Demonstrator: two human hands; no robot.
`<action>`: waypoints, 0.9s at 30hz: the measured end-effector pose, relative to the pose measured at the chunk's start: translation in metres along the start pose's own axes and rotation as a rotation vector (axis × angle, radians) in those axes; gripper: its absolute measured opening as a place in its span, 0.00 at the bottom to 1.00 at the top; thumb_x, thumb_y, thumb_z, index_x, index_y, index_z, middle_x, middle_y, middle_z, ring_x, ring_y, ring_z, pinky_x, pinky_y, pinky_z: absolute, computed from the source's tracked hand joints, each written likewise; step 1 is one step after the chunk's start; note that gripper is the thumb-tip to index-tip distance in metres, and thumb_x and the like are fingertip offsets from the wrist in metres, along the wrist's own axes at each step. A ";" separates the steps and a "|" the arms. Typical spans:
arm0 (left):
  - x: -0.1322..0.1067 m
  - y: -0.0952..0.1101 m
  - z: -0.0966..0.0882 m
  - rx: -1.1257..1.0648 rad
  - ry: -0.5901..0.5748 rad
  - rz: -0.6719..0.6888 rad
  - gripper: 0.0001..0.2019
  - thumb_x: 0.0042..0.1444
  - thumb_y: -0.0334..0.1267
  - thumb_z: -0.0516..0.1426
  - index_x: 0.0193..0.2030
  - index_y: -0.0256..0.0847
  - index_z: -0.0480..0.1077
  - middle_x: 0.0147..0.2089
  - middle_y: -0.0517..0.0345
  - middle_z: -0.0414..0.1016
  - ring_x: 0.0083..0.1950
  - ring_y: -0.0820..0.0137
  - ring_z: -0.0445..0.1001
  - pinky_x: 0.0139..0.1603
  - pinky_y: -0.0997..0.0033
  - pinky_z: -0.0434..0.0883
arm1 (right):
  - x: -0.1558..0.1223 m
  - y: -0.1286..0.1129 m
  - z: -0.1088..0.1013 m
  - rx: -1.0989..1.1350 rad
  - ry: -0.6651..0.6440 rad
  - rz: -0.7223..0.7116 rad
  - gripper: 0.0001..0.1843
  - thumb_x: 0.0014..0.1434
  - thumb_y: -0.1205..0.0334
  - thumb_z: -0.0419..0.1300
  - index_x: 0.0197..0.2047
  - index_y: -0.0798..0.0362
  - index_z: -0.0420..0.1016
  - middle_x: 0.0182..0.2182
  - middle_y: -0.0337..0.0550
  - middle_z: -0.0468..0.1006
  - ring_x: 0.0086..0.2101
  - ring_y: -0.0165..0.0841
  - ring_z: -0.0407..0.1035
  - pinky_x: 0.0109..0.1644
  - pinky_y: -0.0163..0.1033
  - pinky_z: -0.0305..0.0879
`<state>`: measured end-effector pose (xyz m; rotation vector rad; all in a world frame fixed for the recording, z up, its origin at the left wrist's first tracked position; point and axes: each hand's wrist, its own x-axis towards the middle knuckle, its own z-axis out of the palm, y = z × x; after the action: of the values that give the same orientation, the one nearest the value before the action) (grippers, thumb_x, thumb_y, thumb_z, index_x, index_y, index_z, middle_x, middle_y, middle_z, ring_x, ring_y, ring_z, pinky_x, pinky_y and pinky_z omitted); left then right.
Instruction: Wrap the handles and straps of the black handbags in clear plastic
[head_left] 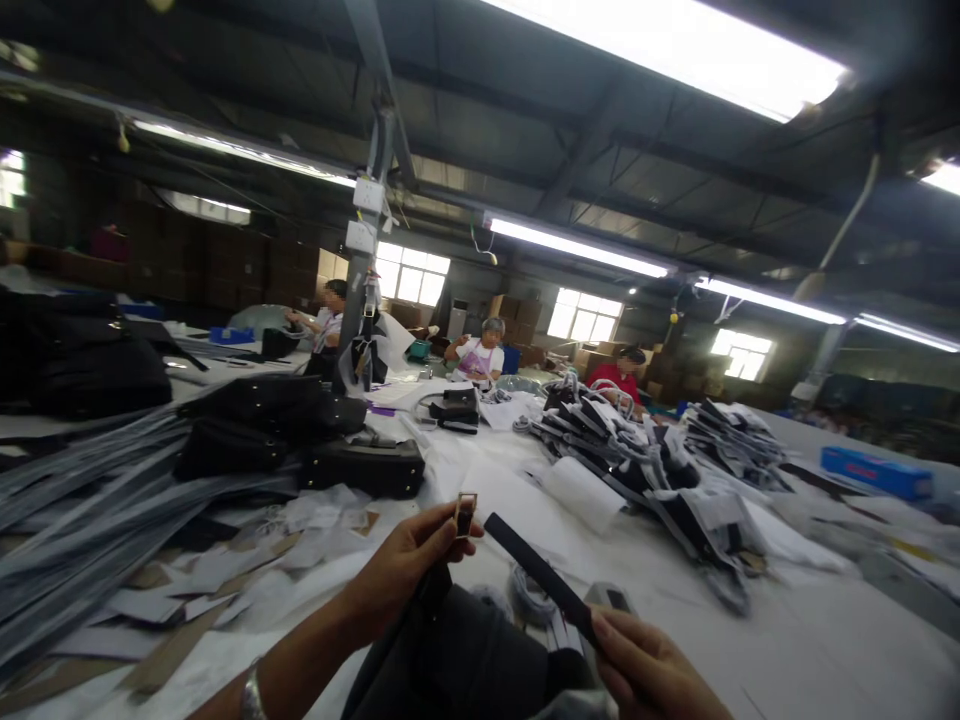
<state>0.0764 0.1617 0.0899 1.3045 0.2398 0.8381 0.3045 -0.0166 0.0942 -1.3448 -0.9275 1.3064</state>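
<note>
- The left hand (416, 555) pinched a gold buckle (466, 496), lower centre.
- The right hand (641, 655) gripped a dark strap (536, 567), lower right.
- A black bag (480, 655) sat at bottom centre.

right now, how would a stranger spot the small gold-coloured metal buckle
Over the broad white table, find the left hand. It pinches the small rectangular gold-coloured metal buckle, whose bright frame sets it apart from the flat black strap in the right hand.
</note>
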 end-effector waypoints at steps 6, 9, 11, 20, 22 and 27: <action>0.005 0.005 -0.001 -0.032 0.025 -0.071 0.18 0.66 0.48 0.51 0.48 0.38 0.74 0.38 0.51 0.78 0.37 0.70 0.74 0.37 0.75 0.68 | 0.006 -0.015 0.010 0.068 0.116 -0.067 0.27 0.46 0.38 0.69 0.35 0.53 0.72 0.16 0.28 0.64 0.10 0.15 0.45 0.12 0.25 0.36; 0.008 0.005 -0.005 -0.034 0.035 -0.025 0.19 0.66 0.49 0.51 0.57 0.42 0.67 0.44 0.50 0.78 0.34 0.71 0.74 0.32 0.74 0.68 | 0.007 -0.032 0.022 0.018 0.156 -0.081 0.27 0.47 0.38 0.68 0.36 0.53 0.73 0.18 0.30 0.66 0.11 0.14 0.44 0.13 0.26 0.36; 0.009 0.005 -0.006 -0.017 0.040 -0.003 0.20 0.65 0.50 0.51 0.59 0.43 0.65 0.45 0.50 0.77 0.33 0.71 0.75 0.30 0.75 0.67 | 0.010 -0.042 0.032 -0.047 0.163 -0.104 0.25 0.53 0.39 0.65 0.34 0.55 0.74 0.14 0.27 0.60 0.12 0.15 0.42 0.14 0.26 0.35; 0.009 0.017 0.002 0.126 -0.096 -0.109 0.18 0.63 0.51 0.54 0.48 0.38 0.74 0.41 0.50 0.79 0.36 0.68 0.77 0.36 0.72 0.70 | 0.052 -0.081 0.067 -0.261 -0.049 -0.203 0.22 0.59 0.44 0.62 0.44 0.55 0.79 0.16 0.32 0.66 0.15 0.19 0.49 0.17 0.28 0.39; 0.008 0.020 0.002 0.155 -0.117 -0.125 0.16 0.61 0.47 0.59 0.50 0.39 0.74 0.45 0.50 0.79 0.44 0.65 0.77 0.44 0.69 0.70 | 0.058 -0.087 0.069 -0.296 -0.060 -0.246 0.20 0.58 0.47 0.63 0.41 0.55 0.81 0.17 0.33 0.67 0.16 0.20 0.51 0.18 0.28 0.43; 0.006 0.027 0.004 0.238 -0.043 -0.118 0.21 0.51 0.37 0.67 0.53 0.40 0.74 0.48 0.50 0.79 0.51 0.61 0.75 0.52 0.65 0.67 | 0.057 -0.093 0.065 -0.294 -0.087 -0.287 0.19 0.58 0.47 0.63 0.39 0.55 0.80 0.16 0.32 0.67 0.17 0.20 0.52 0.19 0.28 0.43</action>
<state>0.0722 0.1637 0.1174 1.5137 0.3883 0.6956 0.2579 0.0669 0.1782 -1.3220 -1.3604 1.0420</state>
